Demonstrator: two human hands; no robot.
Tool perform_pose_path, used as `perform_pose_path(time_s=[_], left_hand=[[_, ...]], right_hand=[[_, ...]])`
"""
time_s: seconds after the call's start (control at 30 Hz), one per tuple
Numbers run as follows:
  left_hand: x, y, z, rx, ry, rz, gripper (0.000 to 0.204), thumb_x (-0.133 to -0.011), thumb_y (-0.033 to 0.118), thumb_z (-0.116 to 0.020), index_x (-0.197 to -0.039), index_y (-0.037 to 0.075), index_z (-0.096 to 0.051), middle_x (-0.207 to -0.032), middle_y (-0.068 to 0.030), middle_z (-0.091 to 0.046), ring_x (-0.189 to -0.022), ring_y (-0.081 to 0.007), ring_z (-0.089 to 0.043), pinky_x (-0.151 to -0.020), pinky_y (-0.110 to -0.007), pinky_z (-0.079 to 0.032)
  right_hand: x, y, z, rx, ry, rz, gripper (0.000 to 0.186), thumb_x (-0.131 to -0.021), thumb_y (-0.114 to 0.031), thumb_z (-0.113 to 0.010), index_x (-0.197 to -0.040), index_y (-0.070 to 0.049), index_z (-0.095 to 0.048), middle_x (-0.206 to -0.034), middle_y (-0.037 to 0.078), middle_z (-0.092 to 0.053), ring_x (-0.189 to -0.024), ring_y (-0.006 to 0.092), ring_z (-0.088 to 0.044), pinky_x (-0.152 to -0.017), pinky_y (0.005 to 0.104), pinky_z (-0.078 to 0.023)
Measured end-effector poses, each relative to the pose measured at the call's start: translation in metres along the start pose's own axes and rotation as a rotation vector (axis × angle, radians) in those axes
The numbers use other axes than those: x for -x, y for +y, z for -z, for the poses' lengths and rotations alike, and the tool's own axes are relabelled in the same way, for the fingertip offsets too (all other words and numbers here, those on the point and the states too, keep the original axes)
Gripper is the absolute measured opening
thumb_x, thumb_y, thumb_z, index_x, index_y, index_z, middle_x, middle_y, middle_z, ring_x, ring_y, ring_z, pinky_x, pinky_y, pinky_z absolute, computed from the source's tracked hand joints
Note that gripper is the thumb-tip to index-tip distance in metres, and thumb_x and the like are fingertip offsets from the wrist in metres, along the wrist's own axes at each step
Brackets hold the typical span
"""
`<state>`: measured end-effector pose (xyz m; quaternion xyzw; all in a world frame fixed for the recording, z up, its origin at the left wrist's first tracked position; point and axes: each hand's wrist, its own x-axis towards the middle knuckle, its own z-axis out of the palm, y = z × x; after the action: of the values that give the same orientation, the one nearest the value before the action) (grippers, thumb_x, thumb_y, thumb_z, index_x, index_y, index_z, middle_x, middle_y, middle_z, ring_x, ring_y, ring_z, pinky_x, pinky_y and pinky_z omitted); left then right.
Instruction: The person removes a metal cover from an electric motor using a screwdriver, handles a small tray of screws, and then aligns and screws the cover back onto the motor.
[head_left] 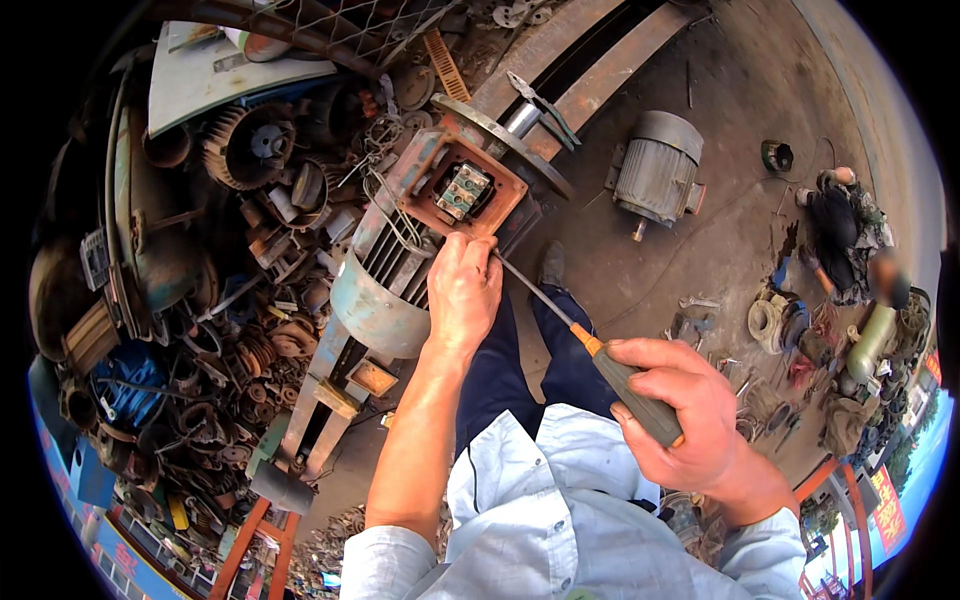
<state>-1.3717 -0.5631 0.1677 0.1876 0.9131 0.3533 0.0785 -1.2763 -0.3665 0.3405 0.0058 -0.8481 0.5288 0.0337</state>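
My right hand (685, 410) is wrapped round the dark handle of a screwdriver (620, 378) with an orange collar. The metal shaft slants up and left to the near edge of an open, rusty terminal box (508, 212). At that edge my left hand (465, 285) is closed, its fingertips bunched beside the screwdriver's tip. Whatever those fingers pinch is hidden. Inside the box sits a terminal block (464, 191) with metal contacts. The box is on a large electric motor (378, 325) with worn pale-green paint, which lies across steel rails.
Pliers (545, 108) rest by the motor's shaft and flange. A grey motor (658, 165) stands on the floor to the right. Rusty scrap parts (275, 350) heap up on the left. Another person (850, 235) is at the far right, near a green cylinder (872, 342).
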Motion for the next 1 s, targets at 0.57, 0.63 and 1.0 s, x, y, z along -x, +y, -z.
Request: perform_pose_path(time_s=[0.57,0.63,1.0], left_hand=[[-0.033,0.000,-0.029,-0.206,0.093,-0.088,0.018,-0.072,0.002,-0.069,-0.089,0.007,-0.066,-0.089,-0.0087,-0.060,-0.084,-0.0293,-0.061,-0.074,-0.039,-0.049],[-0.042,0.000,-0.027,-0.297,0.049,-0.091,0.017,-0.072,0.003,-0.069,-0.088,0.008,-0.067,-0.091,-0.0070,-0.060,-0.090,-0.0283,-0.060,-0.078,-0.038,-0.047],[-0.071,-0.011,-0.043,-0.528,0.073,-0.198,0.018,-0.072,0.015,-0.075,-0.090,0.016,-0.073,-0.125,-0.0070,-0.056,-0.123,-0.0305,-0.047,-0.101,-0.046,-0.034]], right_hand=[[-0.037,0.013,-0.030,0.228,0.109,0.214,0.025,-0.067,-0.007,-0.074,-0.086,0.002,-0.060,-0.085,0.014,-0.061,-0.065,0.0232,-0.062,-0.051,0.0283,-0.051],[-0.042,0.019,-0.032,0.224,0.124,0.208,0.025,-0.066,-0.006,-0.072,-0.087,0.002,-0.060,-0.086,0.015,-0.060,-0.066,0.0235,-0.062,-0.052,0.0286,-0.052],[-0.053,0.044,-0.046,0.209,0.133,0.152,0.030,-0.069,-0.005,-0.077,-0.091,0.003,-0.059,-0.088,0.018,-0.061,-0.071,0.0281,-0.065,-0.054,0.0322,-0.054]])
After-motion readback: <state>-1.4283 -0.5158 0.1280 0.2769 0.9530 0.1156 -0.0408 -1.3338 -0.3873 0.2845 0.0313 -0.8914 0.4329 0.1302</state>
